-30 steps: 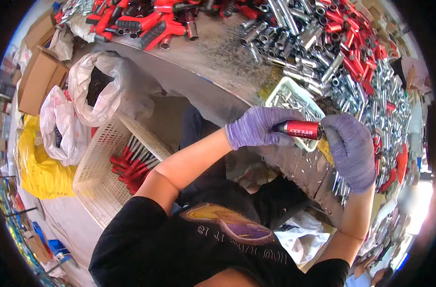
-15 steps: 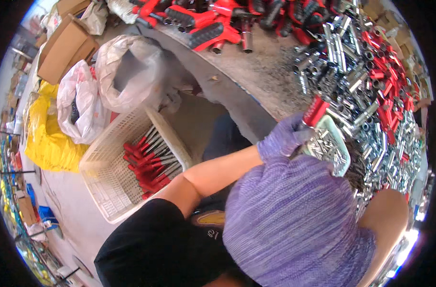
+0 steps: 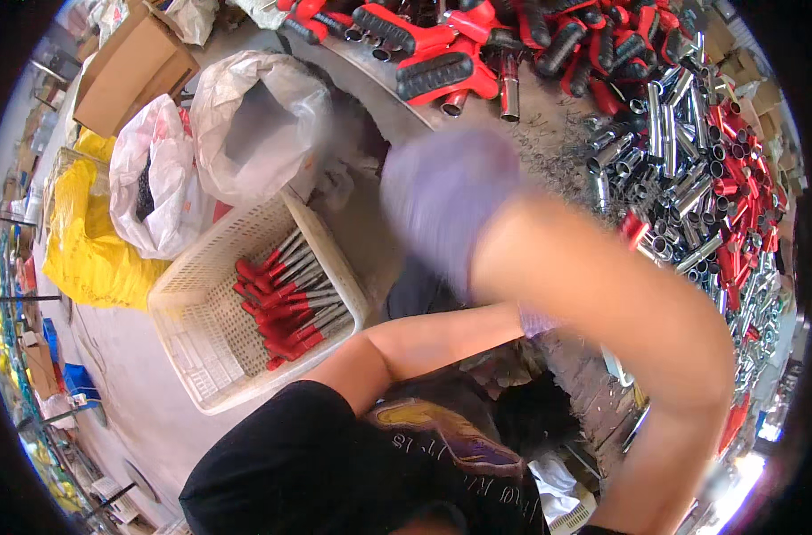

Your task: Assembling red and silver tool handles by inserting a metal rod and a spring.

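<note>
My right hand [image 3: 451,196], in a purple knit glove, is raised in front of me and smeared by motion. Its fingers cannot be made out. It is over the gap between the white crate [image 3: 201,392] and the table [image 3: 557,183]. My left hand reaches right, behind my right forearm. Only its purple glove cuff [image 3: 537,321] shows, so its fingers and anything in them are hidden. A red tube end [image 3: 633,229] pokes out just beyond the right forearm. Whether the left hand holds it I cannot tell.
Red tools with black grips [image 3: 442,76] lie at the table's far side. Chrome tubes [image 3: 664,134] and red metal parts [image 3: 736,169] are heaped at right. Red-handled tools [image 3: 290,312] fill part of the crate. White sacks [image 3: 254,125], a yellow bag [image 3: 103,250] and a carton [image 3: 134,71] stand left.
My right hand has swung up and forward from close to the camera. The left hand, earlier gripping a red tube beside a pale green tray of small metal pins, is now behind the right forearm.
</note>
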Demonstrator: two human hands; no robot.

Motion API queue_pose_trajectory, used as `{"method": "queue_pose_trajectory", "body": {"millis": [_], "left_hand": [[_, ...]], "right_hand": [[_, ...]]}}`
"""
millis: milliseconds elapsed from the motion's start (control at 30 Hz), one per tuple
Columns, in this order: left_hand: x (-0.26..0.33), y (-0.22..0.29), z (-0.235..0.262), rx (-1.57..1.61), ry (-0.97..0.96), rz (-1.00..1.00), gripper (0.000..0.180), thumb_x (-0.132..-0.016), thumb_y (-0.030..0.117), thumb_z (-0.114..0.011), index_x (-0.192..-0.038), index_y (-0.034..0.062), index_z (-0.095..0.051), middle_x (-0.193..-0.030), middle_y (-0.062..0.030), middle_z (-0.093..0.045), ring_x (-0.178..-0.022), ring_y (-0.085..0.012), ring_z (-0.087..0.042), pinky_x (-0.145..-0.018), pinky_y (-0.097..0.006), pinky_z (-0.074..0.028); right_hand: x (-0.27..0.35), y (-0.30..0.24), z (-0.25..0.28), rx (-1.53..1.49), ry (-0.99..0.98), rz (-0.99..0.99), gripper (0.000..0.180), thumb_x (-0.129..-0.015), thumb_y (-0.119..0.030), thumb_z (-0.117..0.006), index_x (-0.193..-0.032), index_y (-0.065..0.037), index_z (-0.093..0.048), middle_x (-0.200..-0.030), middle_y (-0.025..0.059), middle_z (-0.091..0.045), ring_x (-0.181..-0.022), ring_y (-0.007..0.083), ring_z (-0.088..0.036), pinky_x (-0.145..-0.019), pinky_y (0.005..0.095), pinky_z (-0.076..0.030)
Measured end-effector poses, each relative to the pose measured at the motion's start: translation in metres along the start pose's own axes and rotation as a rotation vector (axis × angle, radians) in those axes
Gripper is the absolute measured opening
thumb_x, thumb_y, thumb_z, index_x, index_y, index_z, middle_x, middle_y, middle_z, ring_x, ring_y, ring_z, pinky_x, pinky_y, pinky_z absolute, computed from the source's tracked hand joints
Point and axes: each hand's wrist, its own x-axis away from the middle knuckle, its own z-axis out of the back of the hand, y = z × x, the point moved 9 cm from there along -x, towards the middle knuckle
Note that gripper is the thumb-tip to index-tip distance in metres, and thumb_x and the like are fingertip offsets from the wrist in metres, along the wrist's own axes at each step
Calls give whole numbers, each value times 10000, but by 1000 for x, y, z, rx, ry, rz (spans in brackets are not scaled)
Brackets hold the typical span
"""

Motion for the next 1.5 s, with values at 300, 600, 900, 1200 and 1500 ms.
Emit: {"method": "queue_pose_trajectory", "body": {"millis": [300,600,900,1200,1500], "left_hand": [[10,-40,-3,1243,-511,239,282,-989,204,-406,-1195,36,-500,-1118,-72,-553,-1038,-158,-505,-944,-312,-409],[-14,-25,23,-38,-22,7,359,-946,287,-497,-1223,59,-480,-1034,-71,-587,-908,-156,-559,-824,-314,-468],[9,13,-39,-292,-169,296,449,-841,372,-662,-1135,62,-523,-742,-13,-575,-575,-101,-532,-531,-235,-451],[18,-2,-107,-1190,-632,-38,489,-741,349,-749,-1100,69,-570,-868,-128,-631,-784,-276,-630,-708,-343,-502],[35,-37,-116,-1358,-806,-138,484,-733,344,-694,-1129,91,-582,-942,-130,-644,-835,-320,-631,-736,-400,-503]], "right_hand": [[-103,160,-131,-647,96,-770,599,-891,-538,-413,-1247,-61,-477,-1200,204,-570,-1127,351,-538,-944,444,-410],[37,166,-65,-894,582,-874,623,-768,-271,-602,-1340,-128,-401,-1100,258,-598,-1055,403,-571,-924,424,-433],[369,127,6,-859,693,-744,495,-717,-139,-755,-1151,-55,-532,-1028,63,-596,-916,125,-567,-791,271,-485],[451,85,-52,-865,434,-1052,494,-692,-177,-780,-1123,-78,-562,-1062,73,-606,-974,161,-585,-841,300,-476],[442,43,-81,-515,187,-764,362,-732,-223,-697,-1060,-99,-608,-948,116,-625,-830,308,-623,-748,386,-501]]}}
